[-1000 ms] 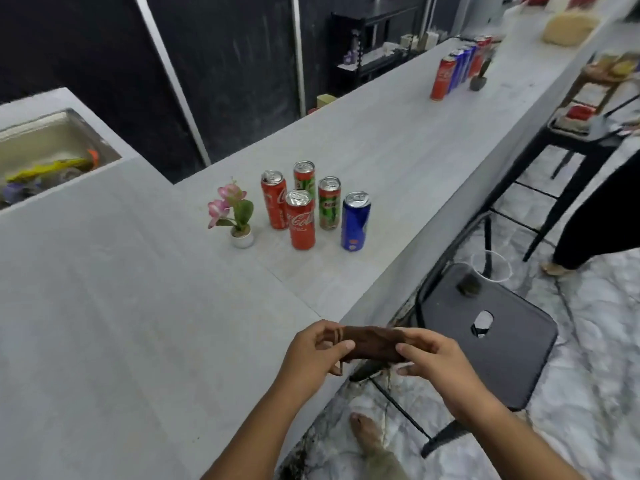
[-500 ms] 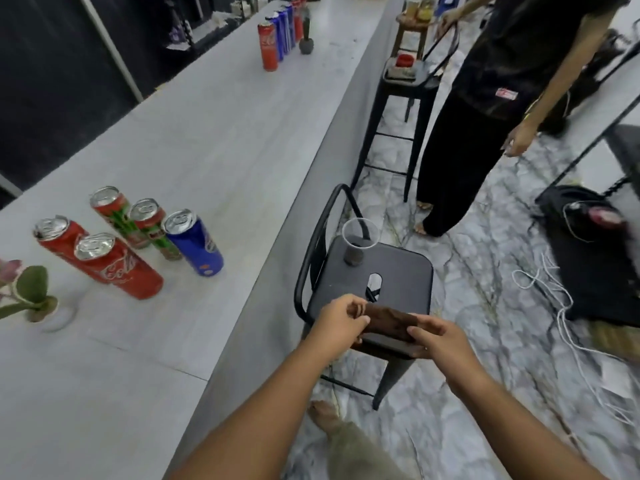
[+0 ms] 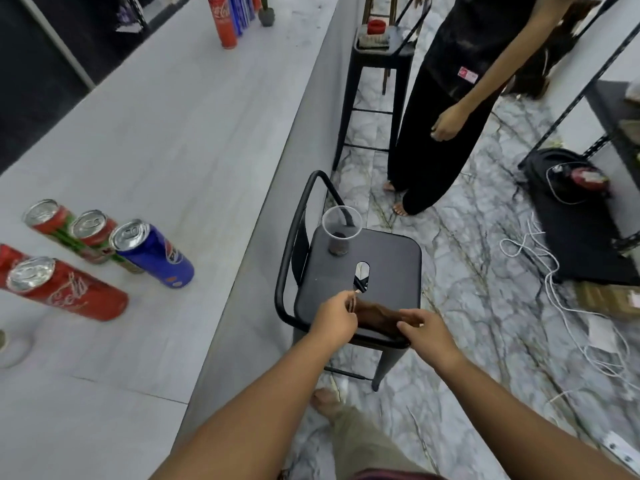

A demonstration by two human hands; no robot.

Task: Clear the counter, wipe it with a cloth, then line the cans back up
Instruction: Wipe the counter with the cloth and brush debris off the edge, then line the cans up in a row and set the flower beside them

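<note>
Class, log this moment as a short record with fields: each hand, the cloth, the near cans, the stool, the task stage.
left hand: pinches one end of the brown cloth
right hand: holds the other end
cloth position: over the black stool, at its near edge
near cans: five upright on the counter, blue can nearest its edge
stool seat: carries a clear plastic cup
task stage: cans not yet cleared

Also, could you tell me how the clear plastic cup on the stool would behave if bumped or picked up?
The clear plastic cup looks thin-walled and nearly empty, only something dark at the bottom, so probably light and easily tipped. Its base is narrower than its rim, which adds to that. A firm grip would likely dent it.
</note>
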